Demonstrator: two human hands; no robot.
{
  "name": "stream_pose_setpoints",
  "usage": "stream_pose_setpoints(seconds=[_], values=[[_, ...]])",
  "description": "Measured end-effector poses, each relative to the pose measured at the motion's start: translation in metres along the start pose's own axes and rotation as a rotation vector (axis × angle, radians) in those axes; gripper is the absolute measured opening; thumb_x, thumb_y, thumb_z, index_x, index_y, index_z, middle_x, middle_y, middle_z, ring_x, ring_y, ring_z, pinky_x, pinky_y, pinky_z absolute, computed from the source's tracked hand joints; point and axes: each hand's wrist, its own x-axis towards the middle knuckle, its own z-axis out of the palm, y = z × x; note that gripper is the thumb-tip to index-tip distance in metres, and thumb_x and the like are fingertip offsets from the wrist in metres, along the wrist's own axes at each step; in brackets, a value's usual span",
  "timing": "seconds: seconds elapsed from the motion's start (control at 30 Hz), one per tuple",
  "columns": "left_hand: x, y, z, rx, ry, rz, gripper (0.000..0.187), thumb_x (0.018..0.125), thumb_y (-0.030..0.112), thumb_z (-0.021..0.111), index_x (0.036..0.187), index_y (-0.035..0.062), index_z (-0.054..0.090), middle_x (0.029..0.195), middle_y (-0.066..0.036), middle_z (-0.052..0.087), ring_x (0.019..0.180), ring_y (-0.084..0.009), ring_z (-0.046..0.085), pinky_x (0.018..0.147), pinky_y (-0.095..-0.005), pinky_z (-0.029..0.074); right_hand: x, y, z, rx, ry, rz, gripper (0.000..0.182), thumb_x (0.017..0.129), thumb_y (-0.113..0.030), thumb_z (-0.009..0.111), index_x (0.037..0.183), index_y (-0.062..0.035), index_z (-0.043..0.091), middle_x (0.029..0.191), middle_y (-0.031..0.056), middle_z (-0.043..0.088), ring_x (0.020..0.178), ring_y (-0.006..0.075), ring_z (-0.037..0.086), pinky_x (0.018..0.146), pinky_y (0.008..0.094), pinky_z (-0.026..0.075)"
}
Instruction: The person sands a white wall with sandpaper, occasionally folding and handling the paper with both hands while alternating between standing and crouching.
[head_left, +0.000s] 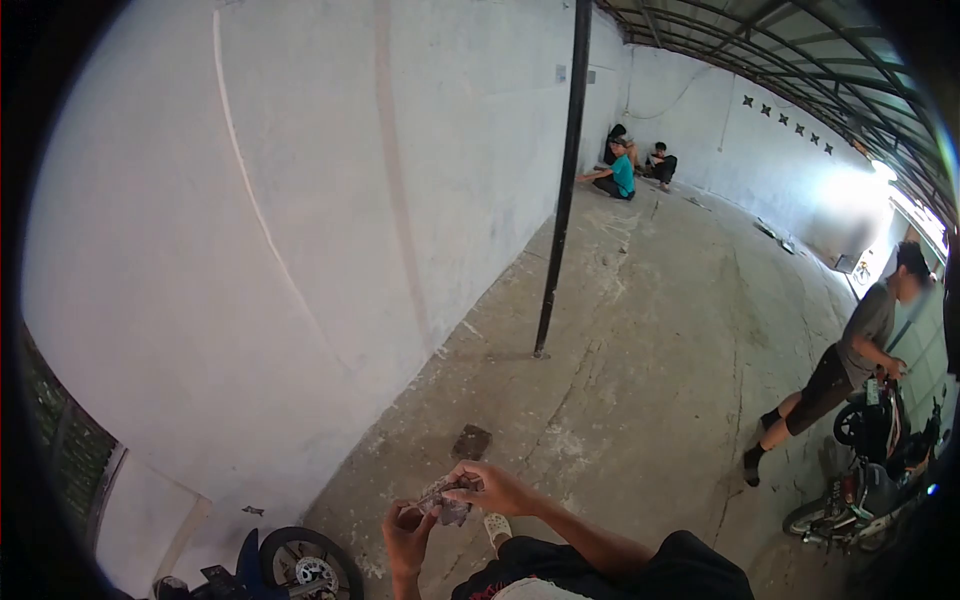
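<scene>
Between my two hands, low in the head view, is a small crumpled greyish-purple piece (455,512); I cannot tell its material. My left hand (407,528) pinches its left end, fingers curled. From the right, my right hand (490,489) reaches across with bent fingers and grips the upper part. Beyond the hands a dark square patch (472,441) lies on the concrete floor. My shoe (497,527), light-coloured, shows just below the right wrist.
A black post (565,190) rises ahead beside the white wall (300,200). At lower left is a motorcycle wheel (312,570). On the right a person (865,350) stands by parked motorcycles (850,500). Several people (622,172) sit at the far corner.
</scene>
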Motion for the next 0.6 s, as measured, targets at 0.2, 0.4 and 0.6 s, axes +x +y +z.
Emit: stream_pose_setpoints(seconds=[0.2,0.4,0.6], values=[[0.012,0.004,-0.024,-0.023,0.116,-0.069,0.032,0.081,0.002,0.079,0.101,-0.001,0.053,0.076,-0.006,0.065,0.064,-0.0096,0.061,0.056,-0.0229,0.049,0.034,0.017,0.028,-0.049,-0.079,0.038,0.033,0.092,-0.024,0.07,0.11,0.0026,0.061,0.091,0.0062,0.065,0.083,0.0101,0.058,0.076,0.0277,0.048],[0.057,-0.012,-0.052,0.06,0.112,-0.058,0.033,0.081,0.001,0.078,0.103,-0.0016,0.053,0.076,-0.006,0.064,0.069,-0.012,0.064,0.058,-0.0242,0.052,0.079,0.034,0.033,-0.059,-0.046,0.004,0.034,0.092,-0.024,0.071,0.109,0.0032,0.061,0.092,0.0077,0.067,0.083,0.0098,0.059,0.076,0.0279,0.049],[0.125,-0.011,-0.066,-0.03,-0.001,-0.059,0.036,0.079,0.004,0.081,0.101,0.001,0.053,0.075,-0.005,0.063,0.07,-0.0104,0.063,0.06,-0.023,0.05,0.137,0.027,0.017,-0.072,-0.007,0.012,0.032,0.092,-0.024,0.07,0.108,0.002,0.061,0.089,0.0089,0.067,0.083,0.0106,0.059,0.076,0.0293,0.049]])
